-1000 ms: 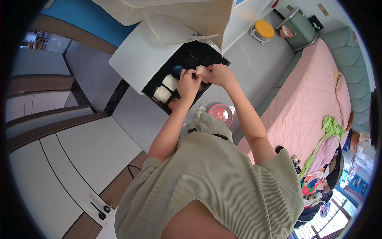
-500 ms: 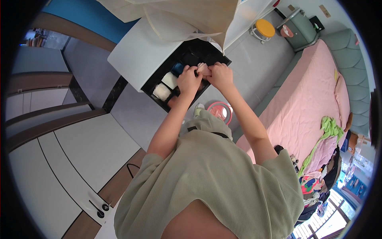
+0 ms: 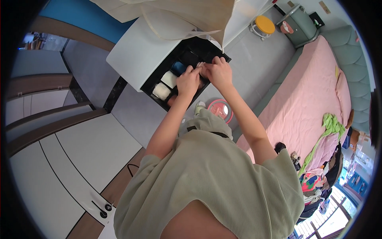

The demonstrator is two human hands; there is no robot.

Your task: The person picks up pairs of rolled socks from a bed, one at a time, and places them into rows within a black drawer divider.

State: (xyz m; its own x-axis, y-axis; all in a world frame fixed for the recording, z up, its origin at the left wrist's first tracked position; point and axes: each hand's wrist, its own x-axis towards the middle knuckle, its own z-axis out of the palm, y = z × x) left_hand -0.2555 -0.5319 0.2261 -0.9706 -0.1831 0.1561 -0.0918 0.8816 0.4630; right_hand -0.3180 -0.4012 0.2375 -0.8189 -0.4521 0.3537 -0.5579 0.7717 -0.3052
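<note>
One pink cloth (image 3: 201,65) inside the drawer (image 3: 194,44) could unfold if the pinching right hand (image 3: 219,73) slips; left hand (image 3: 187,83), fingers unclear.

A pink-covered bed (image 3: 288,105) lines the grey floor (image 3: 252,73) at right, with a yellow stool (image 3: 265,24) far right, a bright window (image 3: 338,217) near right, a white door (image 3: 51,181) near left.

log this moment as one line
left hand: at pink bundle; right hand: at pink bundle; grip: unclear; place: open black drawer; also inside: white bundles, blue bundle
</note>
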